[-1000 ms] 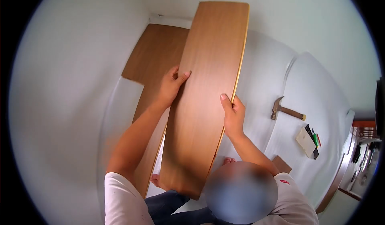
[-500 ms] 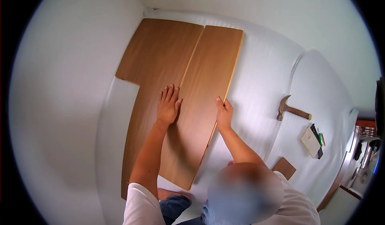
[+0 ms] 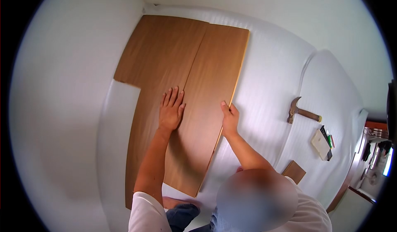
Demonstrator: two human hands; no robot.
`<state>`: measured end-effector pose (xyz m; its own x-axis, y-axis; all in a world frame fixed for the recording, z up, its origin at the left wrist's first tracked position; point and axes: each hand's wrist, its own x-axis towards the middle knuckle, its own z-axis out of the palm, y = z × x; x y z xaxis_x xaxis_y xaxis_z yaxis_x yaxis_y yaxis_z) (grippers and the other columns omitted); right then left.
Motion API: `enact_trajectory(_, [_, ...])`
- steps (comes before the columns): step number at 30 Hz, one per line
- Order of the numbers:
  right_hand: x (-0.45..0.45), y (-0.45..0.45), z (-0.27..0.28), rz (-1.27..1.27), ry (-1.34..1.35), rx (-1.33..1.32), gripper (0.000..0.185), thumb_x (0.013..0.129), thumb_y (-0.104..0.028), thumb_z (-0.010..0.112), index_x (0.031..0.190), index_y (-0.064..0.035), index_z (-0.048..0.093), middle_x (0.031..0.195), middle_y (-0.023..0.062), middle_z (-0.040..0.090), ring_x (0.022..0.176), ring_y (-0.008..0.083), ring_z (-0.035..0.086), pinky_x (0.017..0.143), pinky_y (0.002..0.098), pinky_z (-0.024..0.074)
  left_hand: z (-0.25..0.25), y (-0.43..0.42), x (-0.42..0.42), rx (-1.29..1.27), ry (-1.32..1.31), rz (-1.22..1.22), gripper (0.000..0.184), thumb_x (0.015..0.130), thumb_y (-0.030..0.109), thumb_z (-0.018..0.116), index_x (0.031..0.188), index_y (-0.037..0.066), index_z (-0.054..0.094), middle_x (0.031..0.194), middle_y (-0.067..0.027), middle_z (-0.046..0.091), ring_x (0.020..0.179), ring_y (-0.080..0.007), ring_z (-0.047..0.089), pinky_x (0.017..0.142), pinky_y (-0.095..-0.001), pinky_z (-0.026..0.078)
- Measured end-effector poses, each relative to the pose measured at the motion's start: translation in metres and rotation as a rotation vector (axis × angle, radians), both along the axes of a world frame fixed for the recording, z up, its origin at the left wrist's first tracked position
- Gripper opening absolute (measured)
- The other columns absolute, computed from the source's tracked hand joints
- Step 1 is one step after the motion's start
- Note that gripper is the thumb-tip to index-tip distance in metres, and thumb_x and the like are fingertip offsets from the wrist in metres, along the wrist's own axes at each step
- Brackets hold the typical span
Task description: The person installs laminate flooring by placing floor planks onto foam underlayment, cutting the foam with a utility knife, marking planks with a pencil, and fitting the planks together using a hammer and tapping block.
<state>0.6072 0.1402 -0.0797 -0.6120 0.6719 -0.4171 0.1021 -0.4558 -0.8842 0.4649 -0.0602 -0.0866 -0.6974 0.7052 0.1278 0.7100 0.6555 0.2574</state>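
Observation:
Two brown wood-grain flooring boards lie side by side, and their long edges meet along a thin seam. My left hand (image 3: 170,111) rests flat on the left flooring board (image 3: 159,50) beside that seam, fingers stretched out. At the outer long edge of the right flooring board (image 3: 217,62), my right hand (image 3: 230,119) grips with the thumb on top and the other fingers at the edge, partly hidden. The far ends of the two boards are slightly out of line.
White foam underlay (image 3: 269,74) covers the floor up to the walls. To the right lie a claw hammer (image 3: 304,112), a pale block (image 3: 320,145) with dark and green items, and a small brown board offcut (image 3: 294,172). A bare foot (image 3: 175,202) is near the boards' close end.
The pale gap along the seam has narrowed to a thin dark line as the right board has come down against the left one. Both hands keep nearly the same places.

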Motion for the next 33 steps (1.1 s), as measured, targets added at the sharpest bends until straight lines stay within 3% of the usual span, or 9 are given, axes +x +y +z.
enact_trajectory(8, [-0.003,-0.004,0.017,0.023,-0.076,0.005,0.025,0.099,-0.023,0.068,0.082,-0.0096,0.056,0.078,-0.0089,0.043,0.074,0.0047,0.035,0.067,0.0250,0.0308,0.006,-0.007,-0.007,0.032,-0.006,-0.070,0.050,0.101,0.029,0.054,0.149,0.015,0.050,0.160,-0.0089,0.040,0.144,-0.0332,0.039,0.117,-0.0502,0.032])
enact_trajectory(13, [-0.012,-0.004,0.015,-0.040,-0.077,0.005,0.029,0.099,-0.023,0.068,0.078,-0.0119,0.050,0.076,-0.0092,0.040,0.072,0.0046,0.032,0.064,0.0250,0.0290,0.009,-0.004,-0.006,0.001,0.005,-0.042,0.049,0.101,0.030,0.054,0.148,0.017,0.051,0.160,-0.0077,0.040,0.145,-0.0318,0.038,0.118,-0.0495,0.031])
enact_trajectory(25, [-0.006,0.001,0.003,-0.009,-0.114,-0.056,0.021,0.098,-0.022,0.070,0.086,-0.0083,0.060,0.082,-0.0073,0.049,0.077,0.0058,0.039,0.071,0.0260,0.0345,0.002,-0.005,-0.005,0.038,0.010,0.001,0.047,0.099,0.034,0.060,0.145,0.024,0.056,0.158,-0.0025,0.044,0.143,-0.0285,0.042,0.117,-0.0483,0.032])
enact_trajectory(28, [-0.014,0.001,0.013,-0.019,-0.118,0.031,0.027,0.098,-0.024,0.067,0.080,-0.0079,0.054,0.075,-0.0071,0.041,0.070,0.0065,0.034,0.062,0.0272,0.0304,0.002,-0.004,-0.008,0.058,0.032,-0.002,0.047,0.098,0.033,0.062,0.144,0.024,0.057,0.157,-0.0020,0.045,0.142,-0.0280,0.043,0.116,-0.0480,0.034])
enact_trajectory(30, [-0.014,0.000,0.017,-0.047,-0.103,-0.070,0.019,0.097,-0.022,0.071,0.093,-0.0050,0.065,0.089,-0.0044,0.056,0.084,0.0075,0.046,0.080,0.0266,0.0398,0.003,-0.004,-0.009,0.055,0.040,-0.003,0.047,0.098,0.033,0.062,0.144,0.024,0.058,0.157,-0.0020,0.046,0.141,-0.0278,0.043,0.115,-0.0478,0.035])
enact_trajectory(33, [-0.011,0.003,0.012,-0.032,-0.134,-0.066,0.018,0.097,-0.022,0.071,0.092,-0.0050,0.065,0.088,-0.0042,0.056,0.085,0.0081,0.046,0.080,0.0269,0.0399,0.004,-0.004,-0.007,0.057,0.015,0.017,0.046,0.097,0.032,0.063,0.143,0.024,0.059,0.156,-0.0016,0.047,0.140,-0.0276,0.045,0.114,-0.0471,0.036])
